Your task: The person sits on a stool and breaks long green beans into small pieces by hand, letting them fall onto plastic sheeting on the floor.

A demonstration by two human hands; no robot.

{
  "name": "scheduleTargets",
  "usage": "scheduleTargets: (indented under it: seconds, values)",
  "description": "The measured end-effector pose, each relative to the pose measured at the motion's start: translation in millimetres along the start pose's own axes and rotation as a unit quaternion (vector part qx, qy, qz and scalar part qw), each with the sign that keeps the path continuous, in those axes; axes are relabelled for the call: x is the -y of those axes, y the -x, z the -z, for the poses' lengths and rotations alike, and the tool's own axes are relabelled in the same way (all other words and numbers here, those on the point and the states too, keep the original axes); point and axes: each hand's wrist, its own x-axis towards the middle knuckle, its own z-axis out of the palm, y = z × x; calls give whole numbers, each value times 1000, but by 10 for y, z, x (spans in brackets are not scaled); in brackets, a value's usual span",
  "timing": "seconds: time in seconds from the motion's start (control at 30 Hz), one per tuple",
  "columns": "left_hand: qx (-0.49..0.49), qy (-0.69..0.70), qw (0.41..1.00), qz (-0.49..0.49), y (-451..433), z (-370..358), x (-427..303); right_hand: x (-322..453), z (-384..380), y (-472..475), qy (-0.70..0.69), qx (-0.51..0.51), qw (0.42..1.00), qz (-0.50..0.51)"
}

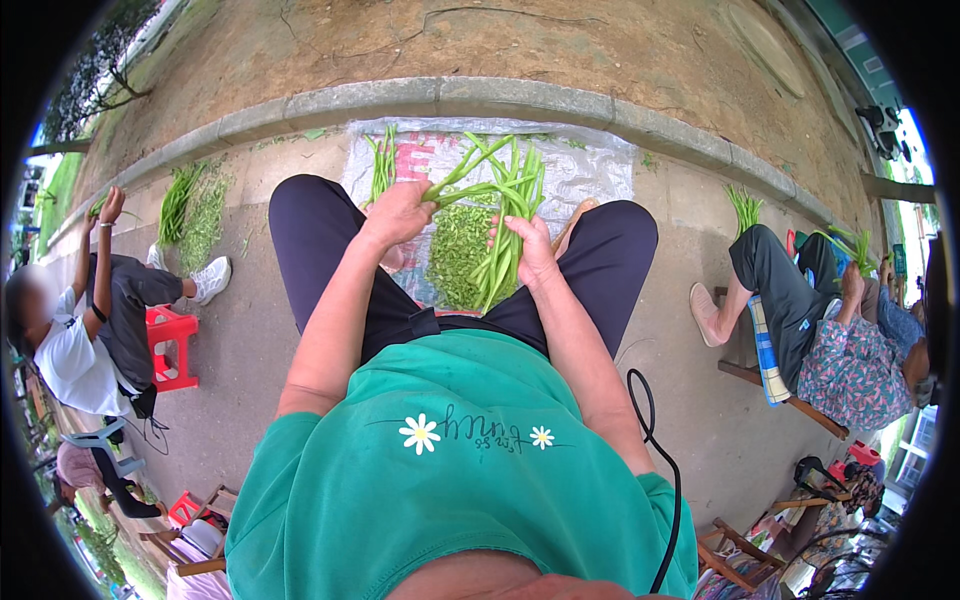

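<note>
My left hand (399, 213) is closed around a few long green vegetable stalks (465, 174), whose far ends cross over the bunch on the right. A thicker bunch of green stalks (511, 232) rests in my right hand (531, 246), thumb on top, its lower ends pointing toward my lap. Below and between my hands, small green plant bits (454, 262) lie heaped on a plastic woven sheet (592, 161). Beyond my left hand, another bundle of stalks (383, 161) lies on the sheet.
A stone curb (517, 97) runs behind the sheet, with bare soil beyond. To the left, a seated person (82, 337) holds stalks near a red plastic stool (174, 346). Another seated person (840, 360) holds stalks at right. A black cable (671, 465) hangs by my right arm.
</note>
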Motion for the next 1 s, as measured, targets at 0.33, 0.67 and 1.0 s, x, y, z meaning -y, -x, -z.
scheduleTargets:
  seconds: [0.33,0.67,1.0]
  values:
    - [-224,736,615,171,-63,28,155,18,27,-32,-47,-13,999,12]
    - [-63,347,936,13,8,-872,-412,20,-58,-1,-14,-11,999,37]
    - [-17,496,855,151,35,-599,-257,36,-61,10,-6,-7,1000,19]
